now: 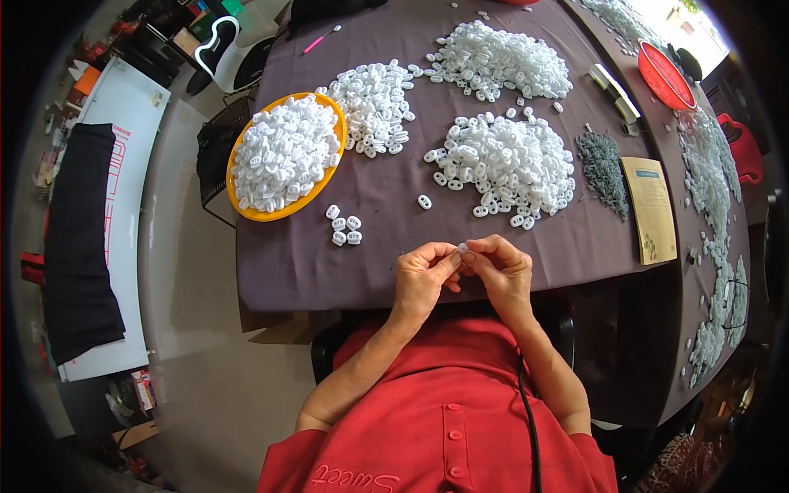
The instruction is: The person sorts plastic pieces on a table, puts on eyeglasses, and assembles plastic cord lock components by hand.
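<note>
Near the front edge of the table, my left hand (425,278) and my right hand (504,274) meet fingertip to fingertip. Both are closed in a pinch around one small white oval plastic piece (463,247), mostly covered by the fingers. A single loose white oval piece with two holes (424,201) lies just beyond my hands. Farther off is a heap of the same pieces (503,164). To the left, a small cluster of white pieces (339,237) sits below a yellow plate (338,152) piled high with them.
More white heaps (501,59) (370,107) lie toward the back. On the right are a pile of small grey parts (604,168), a brown paper booklet (649,209) and a red basket (664,76). A pink-handled tool (316,43) lies at the far left.
</note>
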Tool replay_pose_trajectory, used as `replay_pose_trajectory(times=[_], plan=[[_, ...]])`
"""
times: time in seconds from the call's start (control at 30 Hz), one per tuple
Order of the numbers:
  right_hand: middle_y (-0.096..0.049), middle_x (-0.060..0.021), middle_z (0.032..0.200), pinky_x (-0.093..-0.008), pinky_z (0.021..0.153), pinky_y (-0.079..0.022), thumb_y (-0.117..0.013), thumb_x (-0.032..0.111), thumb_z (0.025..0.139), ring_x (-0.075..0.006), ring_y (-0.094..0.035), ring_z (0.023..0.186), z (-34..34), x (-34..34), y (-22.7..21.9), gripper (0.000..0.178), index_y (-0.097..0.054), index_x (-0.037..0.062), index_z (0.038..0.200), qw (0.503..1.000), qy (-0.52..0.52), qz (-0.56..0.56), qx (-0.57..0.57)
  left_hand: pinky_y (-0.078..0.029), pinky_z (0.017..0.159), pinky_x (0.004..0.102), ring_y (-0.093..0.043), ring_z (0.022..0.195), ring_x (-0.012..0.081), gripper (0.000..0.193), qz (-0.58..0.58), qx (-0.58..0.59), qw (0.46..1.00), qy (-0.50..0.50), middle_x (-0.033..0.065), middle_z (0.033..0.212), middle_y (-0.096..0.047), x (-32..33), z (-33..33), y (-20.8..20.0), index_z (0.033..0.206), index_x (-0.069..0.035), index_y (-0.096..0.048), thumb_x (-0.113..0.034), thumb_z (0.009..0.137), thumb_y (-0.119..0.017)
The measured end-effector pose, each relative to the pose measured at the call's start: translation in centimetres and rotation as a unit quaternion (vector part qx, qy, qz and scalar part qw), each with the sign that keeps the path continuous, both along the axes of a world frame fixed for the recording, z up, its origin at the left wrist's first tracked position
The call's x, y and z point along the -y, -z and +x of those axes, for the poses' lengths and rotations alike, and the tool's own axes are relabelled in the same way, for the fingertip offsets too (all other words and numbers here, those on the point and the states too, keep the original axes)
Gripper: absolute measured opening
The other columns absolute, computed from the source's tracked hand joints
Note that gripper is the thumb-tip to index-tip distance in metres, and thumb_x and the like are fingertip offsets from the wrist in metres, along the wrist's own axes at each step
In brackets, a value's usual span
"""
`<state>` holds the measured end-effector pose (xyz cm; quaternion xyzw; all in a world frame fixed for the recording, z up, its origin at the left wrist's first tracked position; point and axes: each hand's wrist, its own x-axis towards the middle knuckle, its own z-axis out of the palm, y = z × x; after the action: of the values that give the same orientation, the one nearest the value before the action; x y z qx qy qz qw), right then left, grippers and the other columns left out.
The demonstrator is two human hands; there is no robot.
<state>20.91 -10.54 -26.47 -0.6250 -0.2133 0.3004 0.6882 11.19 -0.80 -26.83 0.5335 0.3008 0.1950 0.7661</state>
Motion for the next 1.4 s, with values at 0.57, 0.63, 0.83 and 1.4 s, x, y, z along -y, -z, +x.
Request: replay_pose_trajectory(times=[0.57, 0.63, 0.83, 1.4], plan=[[-0.058, -0.0090, 0.093, -0.0262, 0.068, -0.052, -0.063, -0.008, 0.075, -0.0162, -0.063, 0.078, 0.4, -0.2, -0.6, 0.024, -0.057, -0.0003, 0.097, 0.969, -0.027, 0.003, 0.247, -0.055, 0.064, 0.0257, -0.064, 0.070, 0.0124, 0.016, -0.146, 0.026, 0.989, -0.029, 0.0065, 0.081, -0.066, 0.1, 0.5, 0.1, 0.092, 0.001, -0.065, -0.014, 0.088, -0.060], [-0.058, -0.0110, 0.094, -0.0281, 0.067, -0.053, -0.063, -0.009, 0.073, -0.0200, -0.063, 0.078, 0.6, -0.2, -0.3, 0.026, -0.056, -0.0005, 0.097, 0.951, -0.030, -0.004, 0.309, -0.055, 0.067, 0.0278, -0.065, 0.073, 0.0141, 0.017, -0.154, 0.045, 0.987, -0.020, 0.0073, 0.085, -0.067, 0.2, 0.3, 0.2, 0.092, 0.000, -0.065, -0.016, 0.088, -0.061], [-0.058, -0.0126, 0.094, -0.0290, 0.067, -0.053, -0.061, -0.010, 0.072, -0.0232, -0.063, 0.079, 1.3, 0.3, -0.9, 0.029, -0.055, -0.0011, 0.099, 0.941, -0.090, -0.003, 0.326, -0.055, 0.068, 0.0266, -0.064, 0.074, 0.0129, 0.017, -0.164, 0.015, 0.986, 0.024, 0.0067, 0.085, -0.066, 0.1, 0.5, -0.7, 0.093, 0.000, -0.065, -0.015, 0.089, -0.059], [-0.061, -0.0093, 0.090, -0.0283, 0.063, -0.049, -0.068, -0.001, 0.070, -0.0189, -0.061, 0.072, 1.1, -0.4, -0.4, 0.024, -0.062, -0.0012, 0.093, 0.937, -0.089, -0.051, 0.335, -0.056, 0.067, 0.0264, -0.063, 0.072, 0.0128, 0.024, -0.098, 0.002, 0.995, 0.027, 0.0075, 0.084, -0.065, -0.3, 0.4, 0.2, 0.096, 0.005, -0.063, -0.017, 0.092, -0.054]])
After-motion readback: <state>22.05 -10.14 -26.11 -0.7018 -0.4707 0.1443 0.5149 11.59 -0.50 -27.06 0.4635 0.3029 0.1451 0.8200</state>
